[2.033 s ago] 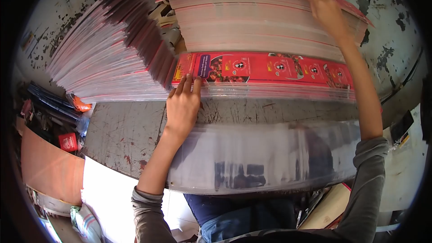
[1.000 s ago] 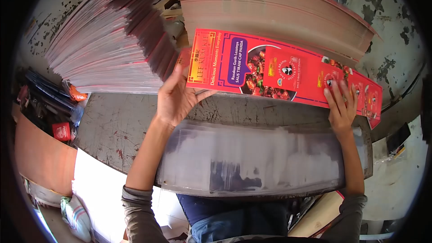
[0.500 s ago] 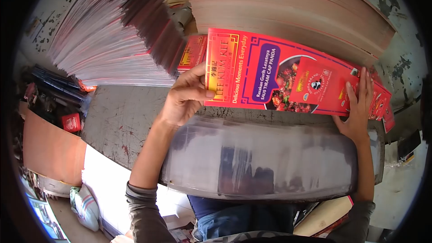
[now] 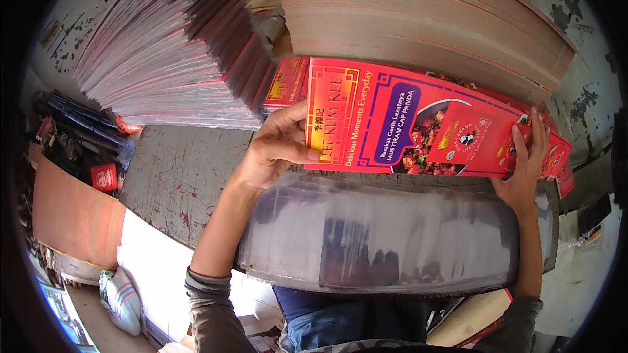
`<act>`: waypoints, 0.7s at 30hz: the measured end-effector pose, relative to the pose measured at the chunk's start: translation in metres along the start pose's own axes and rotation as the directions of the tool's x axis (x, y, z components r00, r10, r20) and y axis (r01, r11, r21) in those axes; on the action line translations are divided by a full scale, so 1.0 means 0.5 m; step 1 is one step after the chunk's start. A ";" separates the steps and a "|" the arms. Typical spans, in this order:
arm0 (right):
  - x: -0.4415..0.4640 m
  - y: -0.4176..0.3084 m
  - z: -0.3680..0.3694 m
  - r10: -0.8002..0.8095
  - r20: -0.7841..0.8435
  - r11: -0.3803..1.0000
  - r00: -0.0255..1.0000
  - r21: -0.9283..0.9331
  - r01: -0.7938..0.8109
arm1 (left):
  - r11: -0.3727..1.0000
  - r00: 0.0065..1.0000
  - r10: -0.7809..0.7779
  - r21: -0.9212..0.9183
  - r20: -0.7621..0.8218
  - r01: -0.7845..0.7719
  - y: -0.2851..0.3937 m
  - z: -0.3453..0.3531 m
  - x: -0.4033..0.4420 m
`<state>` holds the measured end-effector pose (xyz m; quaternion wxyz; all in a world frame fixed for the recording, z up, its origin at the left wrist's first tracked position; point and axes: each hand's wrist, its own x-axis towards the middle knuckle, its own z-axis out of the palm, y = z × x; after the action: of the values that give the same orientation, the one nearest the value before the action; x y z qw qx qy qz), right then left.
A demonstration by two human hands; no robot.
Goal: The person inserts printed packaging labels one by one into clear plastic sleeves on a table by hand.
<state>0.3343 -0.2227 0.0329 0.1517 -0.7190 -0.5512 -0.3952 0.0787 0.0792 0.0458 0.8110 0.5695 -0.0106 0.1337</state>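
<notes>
A long red printed card [image 4: 418, 127], lettered "Lee Kum Kee" with a picture of food, lies across both my hands, face up. My left hand [image 4: 278, 147] pinches its left end, thumb on the front and the other fingers behind. At the right end, my right hand [image 4: 524, 163] grips the lower corner, its fingers over the printed face and its thumb by the lower edge. More red cards [image 4: 284, 82] show partly behind it at the left. Nearer my body lies a pile of clear plastic sleeves [image 4: 392, 235], just below the card.
A tall fanned stack of sheets [image 4: 170, 59] stands at the back left, and a thick stack of card [image 4: 418, 13] at the back right. The worn grey table [image 4: 170, 180] shows scratches. Dark wrapped bundles [image 4: 85, 121] and a small red box [image 4: 103, 177] are at the left.
Both hands have brought the red card slightly down and to the right. More red printing now shows behind its upper edge. My grip at each end looks much the same.
</notes>
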 end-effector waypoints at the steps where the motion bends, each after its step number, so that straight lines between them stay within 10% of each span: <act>1: -0.001 0.000 0.000 0.000 -0.002 1.000 1.000 -0.005 0.000 | 1.000 1.000 0.003 0.017 -0.011 -0.002 0.000 0.000 -0.001; 21: -0.007 -0.022 -0.001 -0.115 0.087 0.993 0.989 -0.026 0.118 | 0.973 0.971 0.189 0.163 -0.149 -0.164 0.027 0.010 0.011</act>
<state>0.3236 -0.2216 0.0279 0.0932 -0.7041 -0.5921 -0.3808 0.0816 0.0797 0.0610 0.7490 0.6126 0.0153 0.2522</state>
